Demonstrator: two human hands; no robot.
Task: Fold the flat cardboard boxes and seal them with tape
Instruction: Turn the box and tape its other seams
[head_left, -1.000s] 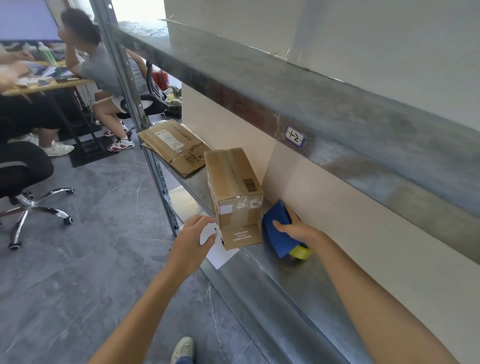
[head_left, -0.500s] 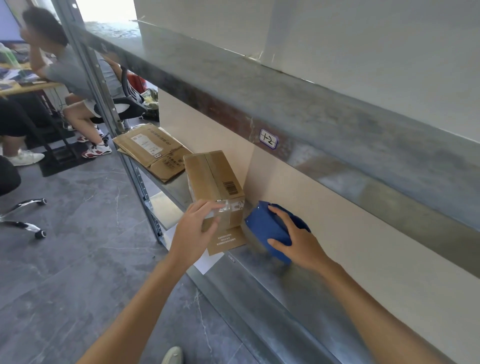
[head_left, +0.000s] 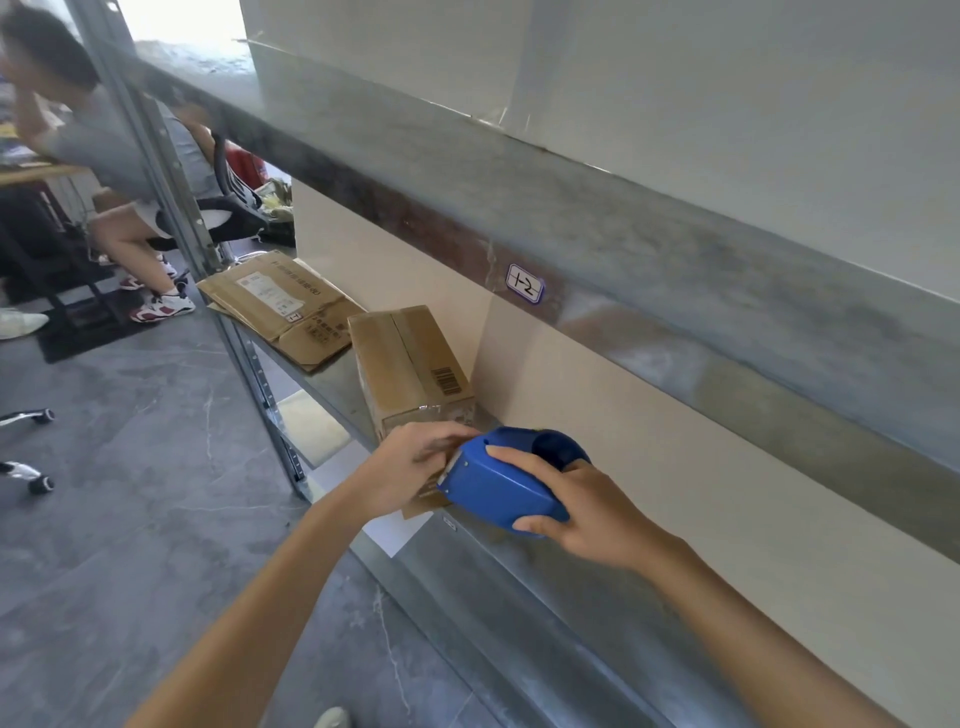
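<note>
Head view: the shelf edge runs just under my hands, the upper beam sits close overhead, and open floor lies to the left. My right hand grips the blue tape dispenser at the folded box's near end. My left hand lies on that end (grip unclear), with flat cartons farther along.

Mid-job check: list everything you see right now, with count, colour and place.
folded box: one, brown, on the shelf by the wall
flat boxes: small stack, brown, further along the shelf
tape dispenser: one, blue, at the folded box's near end
paper sheet: one, white, at the shelf edge below the folded box
shelf: one, grey metal, along the wall
label: one, white, on the upper beam
seated person: one, grey top, far left
left hand: against the folded box's near end
right hand: grips the tape dispenser
</note>
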